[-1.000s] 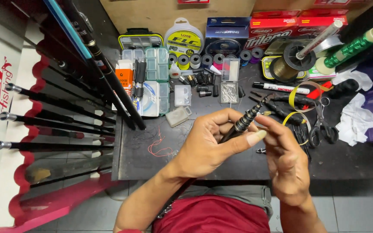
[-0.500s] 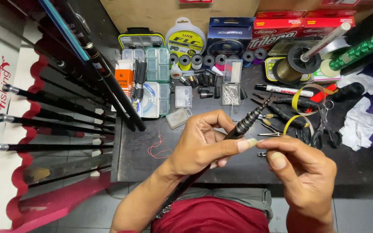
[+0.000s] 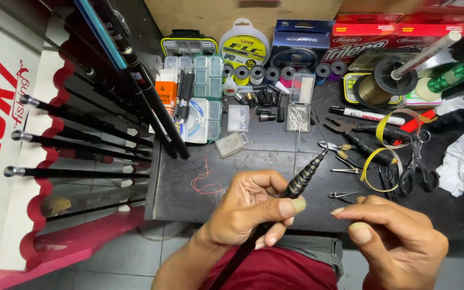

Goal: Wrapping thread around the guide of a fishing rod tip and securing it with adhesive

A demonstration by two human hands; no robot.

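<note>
Your right hand (image 3: 398, 244) has dropped away from the black collapsed telescopic fishing rod (image 3: 296, 185), fingers loosely curled, grasping nothing visible. Your left hand (image 3: 248, 209) clenches the rod above the dark tabletop (image 3: 253, 156), near small metal pliers (image 3: 342, 195).

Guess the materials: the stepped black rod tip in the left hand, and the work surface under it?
Stepped rod tip: looks like glossy dark composite sections, maybe carbon or fibreglass, with gold-tinted bands at each step; sheen suggests lacquer. Left hand pinches it; right hand holds nothing visible. Work surface: flat matte black sheet, scuffed, possibly rubber or painted board.
</note>
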